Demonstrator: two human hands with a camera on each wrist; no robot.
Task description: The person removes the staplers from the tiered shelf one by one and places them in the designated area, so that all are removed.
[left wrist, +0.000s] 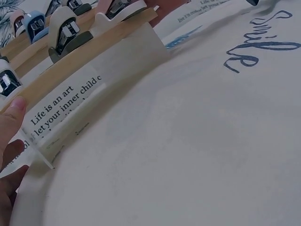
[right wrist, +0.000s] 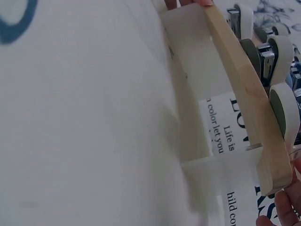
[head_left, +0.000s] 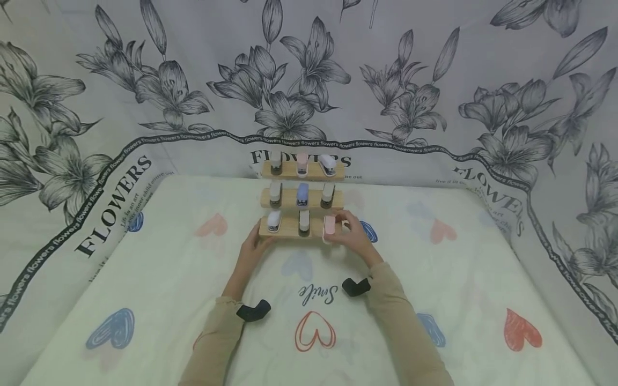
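A three-tier rack with pale wooden shelves [head_left: 289, 227] and clear end panels [right wrist: 223, 162] stands on the covered surface, holding small staplers in three rows. My left hand [head_left: 252, 247] grips the left end of the front shelf, its thumb [left wrist: 18, 106] against the wood. At the opposite end, my right hand [head_left: 356, 236] holds a pink stapler [head_left: 329, 225], fingers behind it and thumb in front. A white stapler [head_left: 273, 220] and a grey-white stapler with a dark base [head_left: 304, 222] share that shelf. Fingers of the right hand [right wrist: 287, 202] show beside the shelf end in the right wrist view.
Behind the front row, a blue stapler [head_left: 302, 194] sits mid-shelf, and another pink stapler [head_left: 301, 164] is on the top shelf. A pale cloth with printed hearts [head_left: 315, 331] covers the surface. Flower-printed curtains [head_left: 289, 80] hang at the back and sides.
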